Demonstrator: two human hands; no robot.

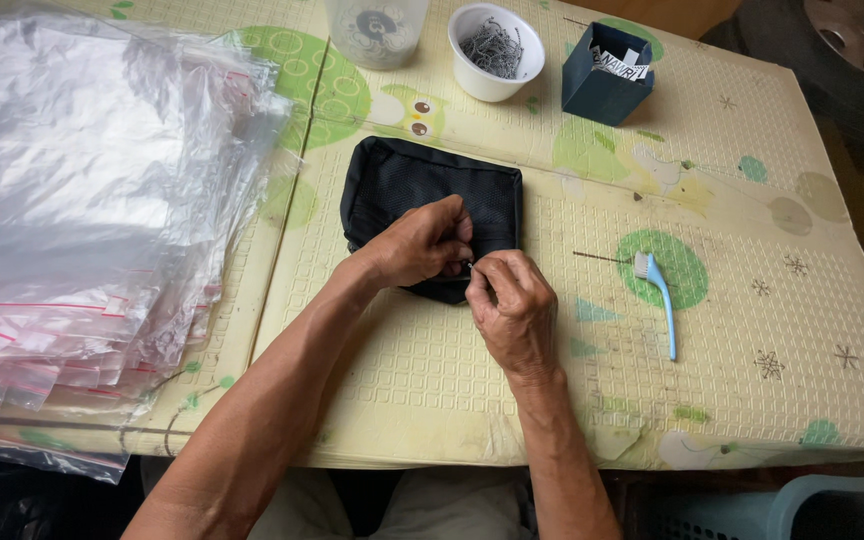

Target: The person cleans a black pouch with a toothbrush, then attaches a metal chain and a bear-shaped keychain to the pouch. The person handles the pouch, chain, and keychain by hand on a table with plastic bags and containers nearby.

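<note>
On the pale yellow foam mat (432,400), embossed in a small grid and printed with green circles and an owl, lies a black mesh pouch (402,185), soft and roughly rectangular with rounded corners. It sits near the middle of the mat, just beyond both hands. The left hand (420,245) rests on the pouch's near edge with fingers curled and pinching the fabric. The right hand (512,305) touches it at the same spot, thumb and forefinger closed tightly on something small and metallic at the pouch's edge; what exactly it is cannot be told.

To the right, well apart, lies a light blue plastic brush (662,300) with short white bristles. At the far edge stand a round white cup of thin metal wire pieces (495,50), a dark blue open box (604,85) and a translucent container (377,30). A thick, glossy stack of clear zip bags (82,200) with red seal lines covers the left side.
</note>
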